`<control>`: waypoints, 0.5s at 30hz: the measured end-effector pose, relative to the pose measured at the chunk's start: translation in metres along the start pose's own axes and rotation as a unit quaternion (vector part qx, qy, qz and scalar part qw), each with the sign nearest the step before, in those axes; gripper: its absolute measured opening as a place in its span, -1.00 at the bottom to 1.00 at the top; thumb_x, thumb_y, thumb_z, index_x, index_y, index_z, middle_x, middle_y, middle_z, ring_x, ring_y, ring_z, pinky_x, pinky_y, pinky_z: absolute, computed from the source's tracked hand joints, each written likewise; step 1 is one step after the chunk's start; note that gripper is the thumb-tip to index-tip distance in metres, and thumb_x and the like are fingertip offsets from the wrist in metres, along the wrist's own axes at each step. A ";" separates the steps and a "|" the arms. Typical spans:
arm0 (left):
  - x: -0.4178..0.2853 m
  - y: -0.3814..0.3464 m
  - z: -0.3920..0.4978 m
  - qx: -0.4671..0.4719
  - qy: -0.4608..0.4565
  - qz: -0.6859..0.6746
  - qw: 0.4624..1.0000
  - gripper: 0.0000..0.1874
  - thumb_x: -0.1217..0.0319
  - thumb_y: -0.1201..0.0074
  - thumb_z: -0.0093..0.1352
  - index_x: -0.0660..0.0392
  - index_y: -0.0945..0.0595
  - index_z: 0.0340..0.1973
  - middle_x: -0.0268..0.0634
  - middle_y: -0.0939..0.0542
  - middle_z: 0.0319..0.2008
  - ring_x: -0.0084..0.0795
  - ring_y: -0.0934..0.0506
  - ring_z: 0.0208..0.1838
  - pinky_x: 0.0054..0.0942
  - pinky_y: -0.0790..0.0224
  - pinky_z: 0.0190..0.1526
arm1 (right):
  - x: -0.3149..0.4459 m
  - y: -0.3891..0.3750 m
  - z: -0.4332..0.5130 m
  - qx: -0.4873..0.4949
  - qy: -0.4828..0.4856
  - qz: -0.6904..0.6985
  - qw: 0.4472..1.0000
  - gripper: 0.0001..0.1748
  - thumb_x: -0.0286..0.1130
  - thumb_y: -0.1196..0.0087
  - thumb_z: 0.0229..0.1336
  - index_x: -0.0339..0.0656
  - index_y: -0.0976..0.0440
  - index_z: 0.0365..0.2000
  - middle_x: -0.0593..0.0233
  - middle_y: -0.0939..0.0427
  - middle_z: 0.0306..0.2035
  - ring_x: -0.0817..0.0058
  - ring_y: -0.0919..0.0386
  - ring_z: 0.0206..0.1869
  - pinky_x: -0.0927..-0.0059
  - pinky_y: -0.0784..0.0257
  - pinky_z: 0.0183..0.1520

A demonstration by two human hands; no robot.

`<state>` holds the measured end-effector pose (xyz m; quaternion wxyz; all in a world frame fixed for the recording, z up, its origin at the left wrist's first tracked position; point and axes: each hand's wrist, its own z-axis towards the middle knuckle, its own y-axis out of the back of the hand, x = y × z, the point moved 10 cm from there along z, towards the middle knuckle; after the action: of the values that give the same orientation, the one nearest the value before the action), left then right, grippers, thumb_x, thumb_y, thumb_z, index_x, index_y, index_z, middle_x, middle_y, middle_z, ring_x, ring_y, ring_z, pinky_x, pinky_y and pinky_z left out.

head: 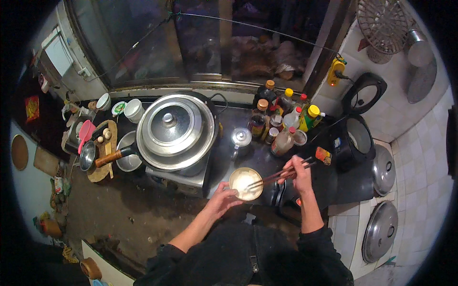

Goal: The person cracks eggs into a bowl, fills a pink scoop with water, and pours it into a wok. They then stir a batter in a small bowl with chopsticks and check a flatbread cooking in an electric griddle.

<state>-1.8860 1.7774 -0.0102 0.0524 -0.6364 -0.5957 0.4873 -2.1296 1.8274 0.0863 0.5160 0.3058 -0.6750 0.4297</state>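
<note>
My left hand (222, 201) holds a small bowl (260, 194) by its rim and side, over the front edge of the dark counter. A whitish, pale substance (244, 181) lies in the bowl; I cannot tell what it is. Dark wooden chopsticks (272, 177) are gripped in my right hand (300, 175), their tips dipping into the bowl. To the left, a wok with a wooden handle (109, 159) stands on a stove (179, 180), covered by a domed metal lid (170, 125). Behind the bowl is a small lidded metal pot (241, 137).
Bottles of condiments (283, 142) crowd the counter behind my right hand. An open rice cooker (357, 137) is at the right, near round metal lids (380, 232). Left of the wok are a metal basin (128, 162), a wooden board (98, 174) and white bowls (134, 110).
</note>
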 end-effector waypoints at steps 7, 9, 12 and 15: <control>-0.002 0.000 0.001 0.013 -0.005 0.003 1.000 -0.56 0.48 -0.14 0.27 0.03 -0.30 0.00 -0.10 -0.47 -0.04 -0.14 -0.53 0.02 -0.07 -0.48 0.02 | 0.011 -0.002 -0.003 0.002 0.028 0.027 0.999 -0.55 -0.06 0.10 0.34 -0.27 -0.40 -0.45 0.16 -0.51 -0.60 0.32 -0.55 -0.65 0.40 -0.47 -0.59; -0.004 -0.001 0.003 0.013 -0.013 0.004 1.000 -0.59 0.49 -0.13 0.26 0.01 -0.35 -0.02 -0.18 -0.50 -0.09 -0.19 -0.53 0.01 -0.08 -0.51 0.02 | 0.015 0.008 -0.004 -0.059 0.041 -0.062 0.995 -0.56 -0.08 0.12 0.35 -0.26 -0.38 -0.46 0.20 -0.48 -0.61 0.35 -0.53 -0.67 0.41 -0.45 -0.59; -0.001 0.002 0.003 -0.009 0.004 0.023 1.000 -0.59 0.49 -0.13 0.26 0.02 -0.34 -0.03 -0.18 -0.51 -0.12 -0.20 -0.53 0.01 -0.10 -0.51 0.01 | 0.002 -0.011 -0.003 0.028 -0.022 -0.034 0.999 -0.58 -0.09 0.14 0.36 -0.22 -0.35 -0.49 0.21 -0.47 -0.61 0.42 -0.49 -0.69 0.44 -0.45 -0.60; -0.002 -0.004 0.003 0.011 -0.003 0.025 1.000 -0.59 0.49 -0.13 0.26 0.01 -0.34 -0.02 -0.18 -0.51 -0.10 -0.22 -0.54 -0.01 -0.12 -0.51 0.00 | 0.019 0.004 -0.004 -0.047 0.060 0.017 0.997 -0.58 -0.09 0.12 0.35 -0.22 -0.34 -0.49 0.24 -0.46 -0.61 0.45 -0.49 -0.68 0.44 -0.45 -0.60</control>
<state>-1.8902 1.7753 -0.0079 0.0450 -0.6487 -0.5747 0.4968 -2.1370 1.8335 0.1038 0.5617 0.2435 -0.6676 0.4236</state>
